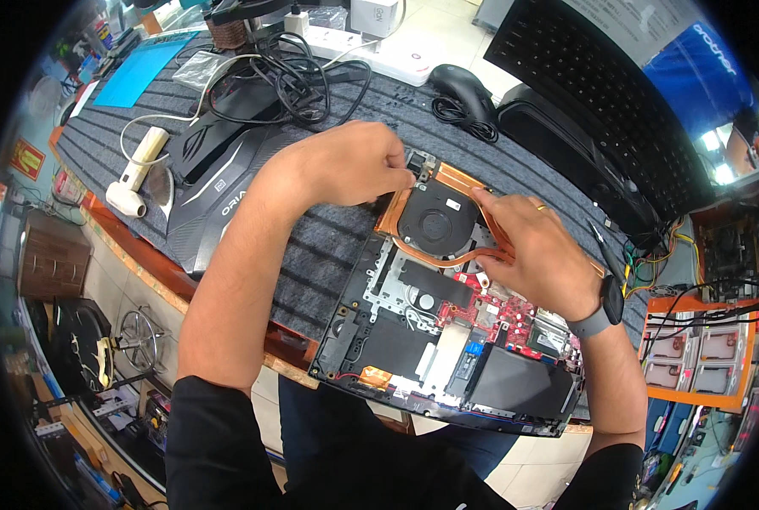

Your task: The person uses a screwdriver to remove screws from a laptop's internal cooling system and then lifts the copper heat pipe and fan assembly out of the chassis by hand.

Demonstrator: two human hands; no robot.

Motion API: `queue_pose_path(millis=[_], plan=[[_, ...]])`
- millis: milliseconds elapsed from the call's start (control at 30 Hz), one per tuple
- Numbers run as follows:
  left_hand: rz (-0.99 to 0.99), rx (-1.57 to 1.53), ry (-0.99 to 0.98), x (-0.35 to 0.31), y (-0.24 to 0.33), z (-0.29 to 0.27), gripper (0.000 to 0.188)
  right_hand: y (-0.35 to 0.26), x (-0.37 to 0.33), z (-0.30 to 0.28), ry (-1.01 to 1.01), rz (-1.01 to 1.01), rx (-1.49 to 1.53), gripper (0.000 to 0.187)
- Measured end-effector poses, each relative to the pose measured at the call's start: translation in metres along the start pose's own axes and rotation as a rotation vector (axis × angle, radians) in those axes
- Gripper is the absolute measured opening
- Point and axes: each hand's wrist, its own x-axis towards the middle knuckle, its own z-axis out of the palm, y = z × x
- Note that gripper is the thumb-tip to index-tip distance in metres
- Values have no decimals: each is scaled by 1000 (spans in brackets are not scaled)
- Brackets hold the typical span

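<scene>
While our left hand (349, 161) bends in from above with its fingers curled, its thumb and forefinger come together at the upper left corner of a round black fan (436, 223); we cannot tell whether a small part is pinched between the tips. Our right hand (539, 246), with a dark watch (611, 299) on its wrist, holds the copper pipes (457, 178) that loop around the fan, its thumb on the lower stretch and its forefinger by the upper one, the two fingertips well apart.

Both hands are over the upper part of an opened laptop (396, 344), which lies tilted on a striped grey mat (311, 259) at the table's near edge. Below the fan, we see its red circuit board (486, 310).

To our left, on the mat, are a dark grey cover (213, 225) and a white dryer-shaped tool (141, 166). Farther back, black cables (298, 81) lie tangled near a white power strip (388, 59). A black mouse (463, 89) rests beyond the laptop, and a black keyboard (583, 81) leans up at our right.
</scene>
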Motion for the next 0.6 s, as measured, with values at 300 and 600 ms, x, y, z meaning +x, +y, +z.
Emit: queue_pose_path(millis=[300, 600], plan=[[-11, -52, -69, 0, 0, -4, 30, -2, 7, -8, -89, 27, -11, 75], [55, -32, -56, -1, 0, 1, 28, 10, 13, -4, -117, 40, 113, 86]])
